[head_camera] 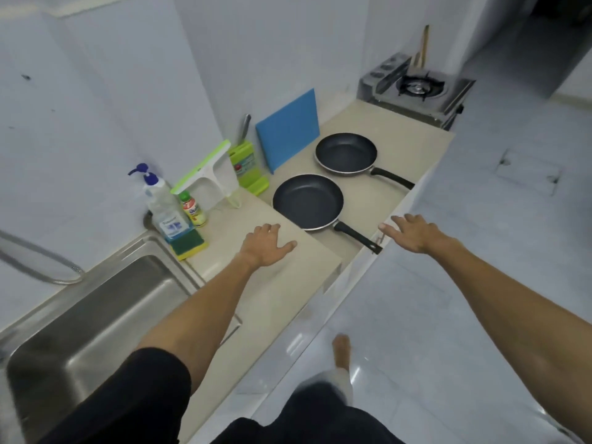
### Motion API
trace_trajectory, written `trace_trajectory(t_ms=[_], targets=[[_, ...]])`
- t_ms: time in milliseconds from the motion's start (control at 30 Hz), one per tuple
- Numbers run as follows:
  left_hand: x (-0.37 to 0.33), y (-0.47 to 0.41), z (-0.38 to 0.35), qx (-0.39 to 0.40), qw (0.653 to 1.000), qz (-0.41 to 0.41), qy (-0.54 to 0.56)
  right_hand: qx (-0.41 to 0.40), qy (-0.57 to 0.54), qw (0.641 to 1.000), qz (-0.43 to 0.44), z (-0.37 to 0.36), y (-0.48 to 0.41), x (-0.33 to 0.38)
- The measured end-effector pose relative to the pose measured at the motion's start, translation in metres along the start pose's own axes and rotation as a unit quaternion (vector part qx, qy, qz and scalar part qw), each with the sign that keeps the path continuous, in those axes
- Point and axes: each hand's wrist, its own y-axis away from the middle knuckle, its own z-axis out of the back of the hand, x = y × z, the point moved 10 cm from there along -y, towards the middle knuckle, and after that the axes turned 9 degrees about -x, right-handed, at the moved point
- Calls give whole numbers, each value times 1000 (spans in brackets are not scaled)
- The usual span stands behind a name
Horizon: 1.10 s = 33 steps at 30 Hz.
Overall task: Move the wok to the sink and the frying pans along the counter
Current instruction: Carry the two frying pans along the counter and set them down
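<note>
Two frying pans on the counter [288, 283]: near pan [307, 201], handle toward the counter edge; far pan [346, 152] beyond it, by the blue board [288, 129]. Left hand [264, 245] flat over the counter, fingers spread, holding nothing. Right hand [413, 233] open past the edge, just beside the near handle; contact unclear. Sink [96, 309] at left. Stove [416, 88] at far end.
</note>
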Motion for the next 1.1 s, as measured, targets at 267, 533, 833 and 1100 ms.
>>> trace_trajectory(t_ms=[267, 533, 833, 1100], targets=[[-51, -161, 32, -51, 998, 35, 6, 8, -14, 999, 33, 50, -140, -42], [-90, -252, 42, -53, 995, 84, 26, 27, -20, 997, 70, 82, -260, -68], [-104, -273, 11, -38, 978, 202, 39, 66, 8, 986, 151, 82, -377, -80], [-158, -245, -22, -37, 928, 356, 105, 135, 39, 960, 242, 75, -444, -88]])
